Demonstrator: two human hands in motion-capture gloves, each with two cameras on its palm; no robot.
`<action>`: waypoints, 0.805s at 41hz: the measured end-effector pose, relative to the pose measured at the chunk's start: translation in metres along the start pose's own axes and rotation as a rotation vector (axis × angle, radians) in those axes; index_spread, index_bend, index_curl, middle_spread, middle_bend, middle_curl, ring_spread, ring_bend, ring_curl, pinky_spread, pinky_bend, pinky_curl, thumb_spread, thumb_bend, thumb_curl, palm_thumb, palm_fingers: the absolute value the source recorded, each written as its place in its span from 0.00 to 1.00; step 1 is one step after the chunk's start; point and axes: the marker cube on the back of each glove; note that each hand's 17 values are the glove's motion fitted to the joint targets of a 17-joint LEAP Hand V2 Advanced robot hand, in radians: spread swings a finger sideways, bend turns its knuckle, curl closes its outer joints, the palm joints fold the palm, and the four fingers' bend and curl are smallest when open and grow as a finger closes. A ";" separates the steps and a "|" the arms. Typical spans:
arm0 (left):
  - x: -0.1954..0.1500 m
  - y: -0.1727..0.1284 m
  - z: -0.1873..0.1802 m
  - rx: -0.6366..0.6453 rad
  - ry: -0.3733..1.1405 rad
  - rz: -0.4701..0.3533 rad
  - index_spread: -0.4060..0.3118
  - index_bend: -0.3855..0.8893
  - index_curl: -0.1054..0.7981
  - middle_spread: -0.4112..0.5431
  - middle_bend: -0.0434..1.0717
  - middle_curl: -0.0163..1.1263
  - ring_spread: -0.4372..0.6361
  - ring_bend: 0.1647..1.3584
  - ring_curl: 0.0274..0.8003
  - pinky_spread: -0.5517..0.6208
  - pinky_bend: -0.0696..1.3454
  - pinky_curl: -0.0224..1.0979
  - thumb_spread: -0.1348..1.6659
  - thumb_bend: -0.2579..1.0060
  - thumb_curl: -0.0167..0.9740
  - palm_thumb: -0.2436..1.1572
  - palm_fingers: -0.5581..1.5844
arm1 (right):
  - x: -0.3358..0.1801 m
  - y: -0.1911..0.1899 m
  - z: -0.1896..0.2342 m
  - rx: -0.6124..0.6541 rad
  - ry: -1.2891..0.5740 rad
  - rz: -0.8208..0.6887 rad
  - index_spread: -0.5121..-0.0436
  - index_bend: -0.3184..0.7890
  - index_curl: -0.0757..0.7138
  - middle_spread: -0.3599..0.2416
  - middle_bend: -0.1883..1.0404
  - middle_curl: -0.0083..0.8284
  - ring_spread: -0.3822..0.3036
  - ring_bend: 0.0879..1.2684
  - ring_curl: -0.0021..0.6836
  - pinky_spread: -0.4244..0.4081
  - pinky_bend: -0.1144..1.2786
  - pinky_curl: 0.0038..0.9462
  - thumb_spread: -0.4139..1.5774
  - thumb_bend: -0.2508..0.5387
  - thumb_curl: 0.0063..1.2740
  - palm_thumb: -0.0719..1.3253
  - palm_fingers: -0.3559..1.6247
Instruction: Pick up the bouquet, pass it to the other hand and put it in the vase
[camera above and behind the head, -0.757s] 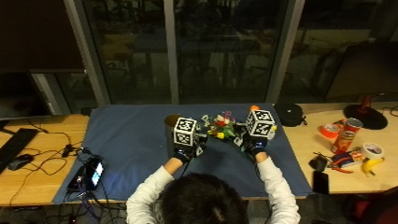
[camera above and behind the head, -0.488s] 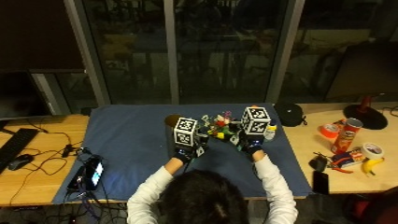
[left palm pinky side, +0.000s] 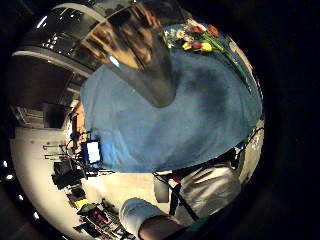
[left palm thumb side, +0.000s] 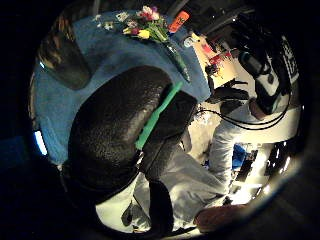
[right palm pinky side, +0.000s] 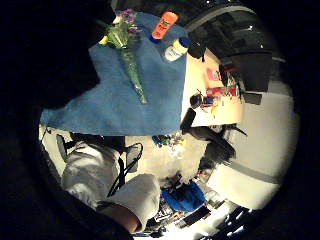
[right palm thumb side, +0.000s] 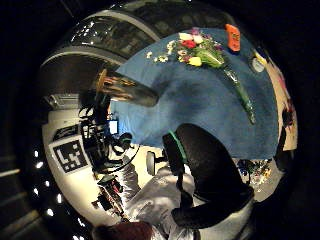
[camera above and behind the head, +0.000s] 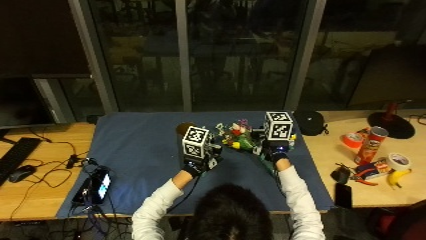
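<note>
The bouquet (camera above and behind the head: 239, 138), mixed flowers in a green wrap, lies on the blue cloth (camera above and behind the head: 133, 150) with its stems pointing at the person. It also shows in the palm views, bouquet (right palm thumb side: 200, 50) and bouquet (right palm pinky side: 125, 50). The brown vase (camera above and behind the head: 184, 129) stands upright on the cloth just left of the flowers, with the vase (left palm pinky side: 145, 55) close to the left palm. My left hand (camera above and behind the head: 198, 162) hovers near the vase, fingers relaxed, holding nothing. My right hand (camera above and behind the head: 274, 151) is over the stem end, fingers relaxed, holding nothing.
An orange item (right palm pinky side: 164, 25) and a white bottle (right palm pinky side: 176, 49) lie on the cloth behind the bouquet. A black object (camera above and behind the head: 309, 122), a chips can (camera above and behind the head: 375, 145), tape (camera above and behind the head: 398, 161) and a banana (camera above and behind the head: 397, 177) sit right. A phone (camera above and behind the head: 100, 182) lies left.
Both hands have barely shifted above the cloth. The bouquet and the vase stay where they were.
</note>
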 end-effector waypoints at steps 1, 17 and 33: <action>0.001 0.000 -0.002 0.005 -0.005 0.006 0.62 0.43 0.38 0.81 0.20 0.18 0.81 0.34 0.26 0.83 0.33 0.25 0.69 0.18 0.19 0.21 0.31 | 0.004 0.001 -0.001 -0.007 0.007 0.011 0.40 0.28 0.22 0.63 0.35 0.35 0.63 0.40 0.44 0.71 0.49 0.35 0.79 0.46 0.15 0.36 0.30; 0.017 0.005 0.002 0.048 0.004 0.080 0.61 0.43 0.42 0.80 0.20 0.22 0.82 0.35 0.27 0.84 0.33 0.28 0.70 0.19 0.23 0.20 0.30 | 0.089 -0.028 0.013 -0.087 -0.100 0.283 0.68 0.34 0.20 0.57 0.42 0.44 0.55 0.49 0.49 0.72 0.59 0.39 0.77 0.35 0.20 0.41 0.41; 0.009 0.014 -0.004 0.031 -0.019 0.071 0.60 0.43 0.44 0.80 0.20 0.24 0.82 0.35 0.28 0.84 0.33 0.29 0.70 0.19 0.25 0.20 0.30 | 0.122 -0.085 0.120 -0.127 -0.175 0.427 0.70 0.36 0.25 0.49 0.41 0.49 0.42 0.48 0.53 0.59 0.59 0.39 0.74 0.30 0.24 0.48 0.46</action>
